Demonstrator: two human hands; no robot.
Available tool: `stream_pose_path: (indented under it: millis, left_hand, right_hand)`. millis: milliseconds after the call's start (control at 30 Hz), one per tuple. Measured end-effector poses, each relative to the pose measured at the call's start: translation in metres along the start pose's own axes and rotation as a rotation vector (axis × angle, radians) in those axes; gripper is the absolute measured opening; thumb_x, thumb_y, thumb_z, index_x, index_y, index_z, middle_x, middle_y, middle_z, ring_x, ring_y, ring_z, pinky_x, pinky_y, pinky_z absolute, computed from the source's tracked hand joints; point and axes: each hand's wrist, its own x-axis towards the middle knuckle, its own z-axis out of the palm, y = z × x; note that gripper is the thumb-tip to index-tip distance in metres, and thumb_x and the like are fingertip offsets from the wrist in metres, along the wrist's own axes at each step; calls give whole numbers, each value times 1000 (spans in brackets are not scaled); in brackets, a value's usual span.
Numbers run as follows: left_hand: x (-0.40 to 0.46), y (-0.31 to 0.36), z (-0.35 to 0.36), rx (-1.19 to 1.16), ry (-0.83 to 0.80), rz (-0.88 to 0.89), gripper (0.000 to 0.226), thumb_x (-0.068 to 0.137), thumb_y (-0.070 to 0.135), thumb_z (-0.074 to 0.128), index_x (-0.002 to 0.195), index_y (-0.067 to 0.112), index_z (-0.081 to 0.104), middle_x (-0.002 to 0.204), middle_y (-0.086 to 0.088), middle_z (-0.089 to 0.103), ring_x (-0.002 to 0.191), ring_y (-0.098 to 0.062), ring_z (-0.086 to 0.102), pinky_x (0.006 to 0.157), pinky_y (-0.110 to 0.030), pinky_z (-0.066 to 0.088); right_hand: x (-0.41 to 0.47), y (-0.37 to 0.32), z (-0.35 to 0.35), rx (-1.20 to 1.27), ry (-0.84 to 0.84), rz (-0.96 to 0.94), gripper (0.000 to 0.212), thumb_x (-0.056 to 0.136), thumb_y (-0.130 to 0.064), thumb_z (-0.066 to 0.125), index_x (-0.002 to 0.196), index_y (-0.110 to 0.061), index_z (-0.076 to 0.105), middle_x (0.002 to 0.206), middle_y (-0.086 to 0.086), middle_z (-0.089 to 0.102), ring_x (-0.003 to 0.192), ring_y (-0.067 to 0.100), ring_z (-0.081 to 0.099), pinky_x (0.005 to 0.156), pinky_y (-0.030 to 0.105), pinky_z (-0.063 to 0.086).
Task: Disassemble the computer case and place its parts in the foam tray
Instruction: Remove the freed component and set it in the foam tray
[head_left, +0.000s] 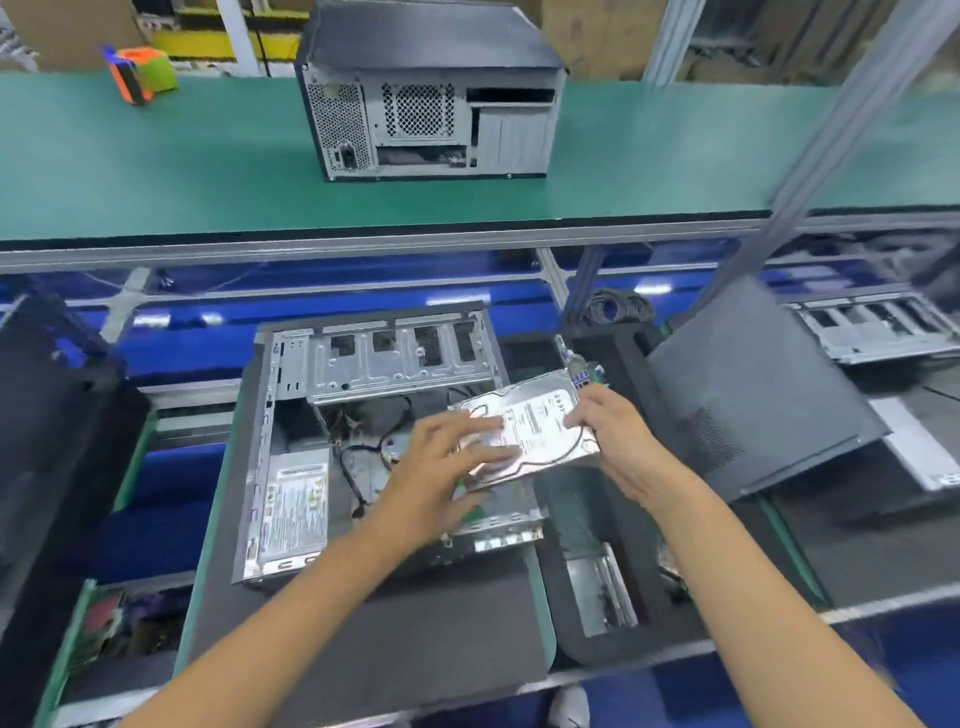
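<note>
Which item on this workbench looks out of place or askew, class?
The dark side panel right of the open computer case sits tilted, propped over the foam tray rather than lying flat. Otherwise nothing stands out.

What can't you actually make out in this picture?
- Hard drive label: head view, print too small and blurred.
- Drive's near-left corner: covered by the left hand; the right hand covers its right edge.
- Foam tray pockets: contents dark, partly behind the right forearm.
</note>
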Motion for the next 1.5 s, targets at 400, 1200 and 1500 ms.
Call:
stream_pose_path:
  millis: [400, 1200, 1500]
  left_hand:
    - [47, 47, 56, -963, 149, -902, 51, 85, 15, 82, 128, 22, 55, 130, -20, 64, 96, -11, 73, 79, -26, 59]
    - [45, 63, 76, -507, 196, -451, 59, 82, -26, 61, 90, 33, 61, 107, 6, 75, 111, -17, 70, 92, -32, 57]
    - [40, 40, 125, -324, 230, 95, 46, 93, -9, 66, 122, 27, 66, 126, -7, 68, 117, -41, 65, 109, -61, 43]
  right_hand:
    - [15, 37, -67, 369, 102, -5, 16, 87, -13, 53, 85, -12, 68, 85, 3, 76, 75, 21, 66, 67, 31, 49]
    - [8, 48, -89, 436, 43, -284, 39, 78, 18, 51, 63, -17, 59, 93, 4, 69, 84, 23, 65, 67, 32, 54]
    - [3, 69, -126, 711, 165, -80, 24, 98, -24, 51, 92, -35, 71, 100, -3, 73, 88, 23, 69, 77, 36, 55]
